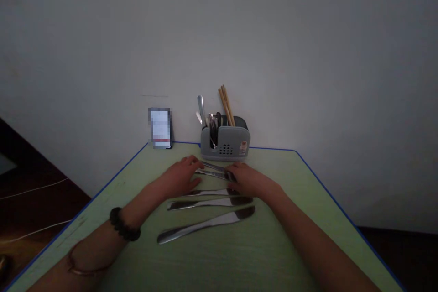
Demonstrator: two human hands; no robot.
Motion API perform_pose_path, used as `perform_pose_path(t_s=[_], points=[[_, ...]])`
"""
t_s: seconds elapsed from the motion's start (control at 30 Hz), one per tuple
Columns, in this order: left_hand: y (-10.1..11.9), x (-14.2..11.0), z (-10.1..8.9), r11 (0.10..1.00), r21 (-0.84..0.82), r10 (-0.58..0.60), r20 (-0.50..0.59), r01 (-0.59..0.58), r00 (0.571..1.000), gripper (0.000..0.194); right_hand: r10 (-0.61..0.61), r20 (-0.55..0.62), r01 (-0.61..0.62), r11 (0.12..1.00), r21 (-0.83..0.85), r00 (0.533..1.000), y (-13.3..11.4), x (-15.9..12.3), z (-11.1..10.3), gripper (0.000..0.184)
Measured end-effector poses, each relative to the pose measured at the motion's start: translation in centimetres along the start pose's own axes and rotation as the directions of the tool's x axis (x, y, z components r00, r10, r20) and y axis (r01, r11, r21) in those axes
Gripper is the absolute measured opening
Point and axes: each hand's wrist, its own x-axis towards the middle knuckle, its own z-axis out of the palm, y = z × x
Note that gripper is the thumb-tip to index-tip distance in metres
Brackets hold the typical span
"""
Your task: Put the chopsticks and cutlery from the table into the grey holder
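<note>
Several metal table knives lie roughly crosswise on the green table, one behind another. The nearest table knife (208,223) is slanted, its blade to the right. Behind it rests another table knife (205,203), with a further one (208,192) partly covered by my hands. My left hand (183,175) has its fingers curled at the left ends of the two farthest knives, thumb lower down. At their right ends my right hand (246,180) is closed around the blade of the second-farthest table knife (214,174). The farthest table knife (212,166) lies just in front of the cutlery holder.
A grey cutlery holder (234,139) stands at the table's back edge against the wall, with spoons, other metal cutlery and wooden chopsticks (226,105) in it. A phone (160,127) with a lit screen leans on the wall to its left. Blue edging rims the table (273,246).
</note>
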Motion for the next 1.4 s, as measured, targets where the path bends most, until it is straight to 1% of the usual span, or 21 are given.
perform_pose_path(t_s=[0.07, 0.13, 0.2, 0.27, 0.33, 0.4, 0.47, 0.53, 0.6, 0.67, 0.73, 0.83, 0.9, 0.97, 1.0, 1.03, 1.1, 1.17, 1.3, 1.4], points=[[-1.4, 0.0, 0.5, 0.992, 0.094, -0.092, 0.041, 0.088, 0.995, 0.041, 0.022, -0.041, -0.024, 0.998, -0.05, 0.999, -0.2, 0.3, 0.8, 0.045], [-2.5, 0.0, 1.3, 0.979, 0.146, -0.151, 0.056, 0.141, 0.987, 0.045, -0.01, -0.047, 0.005, 0.995, -0.098, 0.999, -0.3, 0.5, 1.2, 0.045], [-3.2, 0.1, 2.2, 0.977, 0.148, -0.159, 0.05, 0.15, 0.986, 0.047, -0.059, -0.026, 0.055, 0.989, -0.14, 0.998, -0.2, 0.6, 1.2, 0.044], [-3.3, 0.3, 2.6, 0.98, 0.136, -0.154, 0.041, 0.147, 0.987, 0.049, -0.087, 0.014, 0.088, 0.983, -0.162, 0.996, -0.1, 0.4, 0.8, 0.042], [-3.1, 0.5, 2.6, 0.983, 0.124, -0.14, 0.038, 0.135, 0.989, 0.048, -0.046, 0.057, 0.055, 0.983, -0.175, 0.997, -0.2, 0.1, 0.2, 0.034], [-2.7, 0.6, 2.2, 0.984, 0.135, -0.119, 0.034, 0.113, 0.992, 0.045, 0.038, 0.06, -0.026, 0.982, -0.189, 0.997, -0.3, -0.1, -0.3, 0.026], [-2.4, 0.8, 1.7, 0.984, 0.16, -0.087, 0.05, 0.078, 0.995, 0.042, 0.105, 0.018, -0.099, 0.975, -0.197, 0.994, -0.6, -0.1, -0.3, 0.025], [-2.1, 0.8, 1.3, 0.984, 0.17, -0.064, 0.079, 0.049, 0.995, 0.039, 0.118, -0.046, -0.124, 0.974, -0.192, 0.992, -0.9, 0.2, 0.0, 0.026], [-2.0, 0.8, 1.2, 0.986, 0.155, -0.07, 0.08, 0.057, 0.994, 0.038, 0.106, -0.098, -0.122, 0.975, -0.185, 0.99, -1.2, 0.6, 0.6, 0.026], [-2.1, 0.9, 1.2, 0.985, 0.138, -0.108, 0.048, 0.101, 0.993, 0.035, 0.089, -0.135, -0.11, 0.981, -0.159, 0.987, -1.4, 1.0, 1.3, 0.026], [-2.2, 0.9, 1.3, 0.985, 0.115, -0.134, 0.023, 0.13, 0.991, 0.03, 0.077, -0.157, -0.097, 0.987, -0.125, 0.985, -1.6, 1.4, 1.9, 0.024], [-2.5, 1.2, 1.5, 0.983, 0.101, -0.154, 0.024, 0.151, 0.988, 0.022, 0.071, -0.169, -0.087, 0.992, -0.09, 0.983, -1.7, 1.6, 2.5, 0.022], [-2.5, 1.3, 1.5, 0.982, 0.094, -0.165, 0.031, 0.161, 0.986, 0.028, 0.069, -0.169, -0.083, 0.994, -0.077, 0.983, -1.7, 1.7, 2.7, 0.023], [-2.5, 1.3, 1.4, 0.986, 0.066, -0.158, 0.047, 0.155, 0.986, 0.039, 0.068, -0.164, -0.08, 0.995, -0.065, 0.984, -1.6, 1.7, 2.7, 0.023], [-2.5, 1.2, 1.3, 0.989, 0.039, -0.145, 0.064, 0.143, 0.987, 0.04, 0.07, -0.164, -0.08, 0.995, -0.061, 0.984, -1.6, 1.6, 2.7, 0.022], [-2.4, 1.1, 1.1, 0.992, 0.004, -0.129, 0.085, 0.129, 0.988, 0.038, 0.069, -0.165, -0.079, 0.995, -0.054, 0.984, -1.7, 1.6, 2.8, 0.022], [-2.3, 0.9, 0.8, 0.992, -0.073, -0.096, 0.127, 0.106, 0.987, 0.028, 0.06, -0.174, -0.065, 0.998, -0.024, 0.983, -1.9, 1.6, 2.9, 0.023], [-2.2, 0.6, 0.5, 0.985, -0.143, -0.075, 0.155, 0.098, 0.985, 0.02, 0.035, -0.176, -0.03, 0.999, 0.028, 0.984, -2.2, 1.5, 3.0, 0.022], [-2.2, 0.4, 0.2, 0.973, -0.211, -0.056, 0.189, 0.096, 0.98, 0.018, -0.038, -0.13, 0.053, 0.992, 0.117, 0.991, -2.6, 1.4, 3.2, 0.019], [-2.2, 0.3, 0.1, 0.971, -0.215, -0.066, 0.194, 0.108, 0.979, 0.015, -0.075, -0.128, 0.09, 0.989, 0.117, 0.989, -2.6, 1.4, 3.1, 0.014]])
